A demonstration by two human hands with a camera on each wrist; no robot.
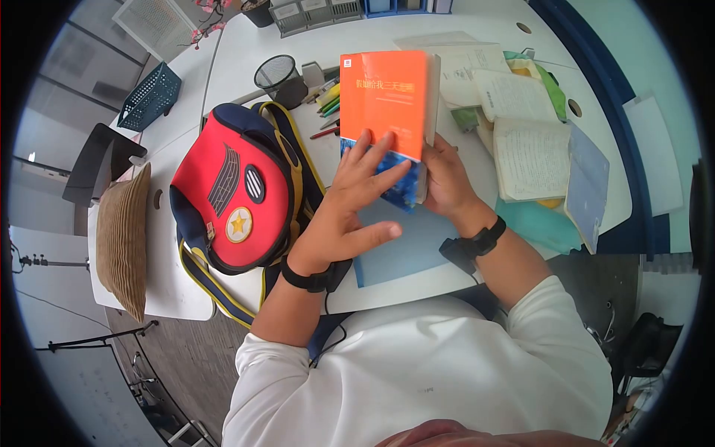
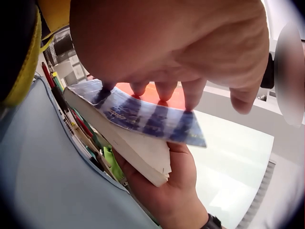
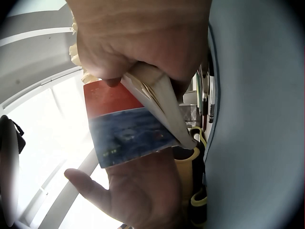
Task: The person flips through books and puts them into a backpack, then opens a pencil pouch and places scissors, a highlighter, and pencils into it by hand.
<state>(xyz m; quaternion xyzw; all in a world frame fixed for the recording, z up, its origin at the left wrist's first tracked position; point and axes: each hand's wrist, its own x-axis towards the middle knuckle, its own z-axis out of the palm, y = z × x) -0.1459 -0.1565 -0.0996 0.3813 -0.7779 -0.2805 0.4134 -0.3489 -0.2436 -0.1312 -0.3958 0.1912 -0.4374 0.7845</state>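
Observation:
A thick paperback book (image 1: 383, 93) with an orange cover and a blue lower band is held upright over the desk. My right hand (image 1: 447, 182) grips its right side, thumb and fingers around the page block (image 3: 155, 93). Spread across the lower front cover, my left hand (image 1: 359, 195) touches it with straight fingertips, its thumb apart from the book. From the left wrist view, the blue part of the cover (image 2: 143, 112) stands off the pages. Below the book lies a blue translucent folder (image 1: 402, 249).
A red and navy backpack (image 1: 234, 194) lies left of the hands. Open notebooks (image 1: 529, 156) are piled on the right. Pens (image 1: 328, 100) and a black mesh pen cup (image 1: 281, 82) are behind. A brown cushion (image 1: 123, 242) and teal basket (image 1: 151, 97) are farther left.

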